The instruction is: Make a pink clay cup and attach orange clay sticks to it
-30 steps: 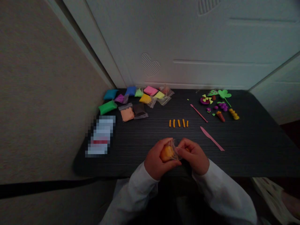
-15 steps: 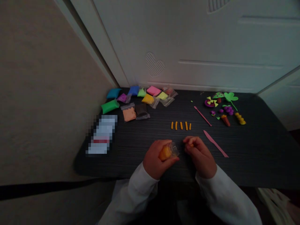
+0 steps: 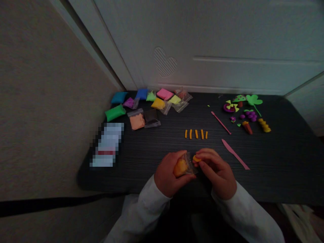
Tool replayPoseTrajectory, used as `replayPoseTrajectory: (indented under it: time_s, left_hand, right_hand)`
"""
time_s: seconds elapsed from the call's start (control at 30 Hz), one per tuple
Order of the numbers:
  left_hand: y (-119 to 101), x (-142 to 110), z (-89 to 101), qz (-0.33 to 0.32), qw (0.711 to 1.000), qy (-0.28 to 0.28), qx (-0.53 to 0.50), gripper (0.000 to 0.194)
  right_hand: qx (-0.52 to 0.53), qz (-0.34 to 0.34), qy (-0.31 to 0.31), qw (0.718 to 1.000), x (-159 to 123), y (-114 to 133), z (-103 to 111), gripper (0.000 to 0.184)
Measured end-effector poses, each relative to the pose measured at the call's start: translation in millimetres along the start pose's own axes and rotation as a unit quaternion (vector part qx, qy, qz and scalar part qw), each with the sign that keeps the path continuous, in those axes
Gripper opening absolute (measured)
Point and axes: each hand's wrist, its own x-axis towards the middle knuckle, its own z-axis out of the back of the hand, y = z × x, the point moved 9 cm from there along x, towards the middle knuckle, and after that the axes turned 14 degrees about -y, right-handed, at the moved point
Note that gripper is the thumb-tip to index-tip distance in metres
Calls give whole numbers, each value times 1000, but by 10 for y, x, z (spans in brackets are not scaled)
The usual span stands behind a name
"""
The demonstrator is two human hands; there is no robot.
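My left hand (image 3: 168, 173) is wrapped round a clear bag of orange clay (image 3: 181, 167), its open end facing right. Just right of the bag's mouth, my right hand (image 3: 218, 171) pinches a small orange clay piece (image 3: 196, 158) between thumb and fingers. Several short orange clay strips (image 3: 196, 134) lie in a row on the dark table beyond both hands. A pink plastic knife (image 3: 235, 154) rests to the right of my right hand, with a thin pink modelling tool (image 3: 221, 123) farther back.
Several bags of coloured clay, including a green one (image 3: 115, 112) and a black one (image 3: 152, 117), lie at the back left. A blurred-out pale rectangle (image 3: 108, 145) is at the left. Small clay figures, among them purple grapes (image 3: 250, 116) and a green clover (image 3: 254, 100), sit at the back right.
My right hand has drawn away from the bag's mouth, and the orange clay piece now shows at its fingertips. My left hand keeps its hold on the bag. The view has shifted slightly.
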Motion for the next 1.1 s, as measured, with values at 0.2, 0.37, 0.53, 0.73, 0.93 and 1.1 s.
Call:
replayPoseTrajectory:
  time_s: [0.2,0.37,0.53,0.73,0.93,1.1]
  left_hand:
    - [-30,-12,-12,-11,1000,6,-20,61]
    - [-36,-6,-10,-8,1000,6,-24,60]
    - [-38,-1,60,-1,999,-7,-52,61]
    - [2,-16,64,27,997,6,-73,56]
    - [-22,-3,93,33,998,-18,-55,52]
    - [-27,-7,83,27,999,-17,-37,49]
  right_hand:
    - [-77,-11,-3,997,-17,-95,0,15]
    - [-73,-42,47,995,-8,-104,-84,9]
    - [-128,84,131,979,-52,120,-194,19]
    - [-198,142,132,961,-150,177,-183,37]
    - [-180,154,106,966,-122,207,-141,22]
    - [-211,177,118,954,-143,227,-177,26]
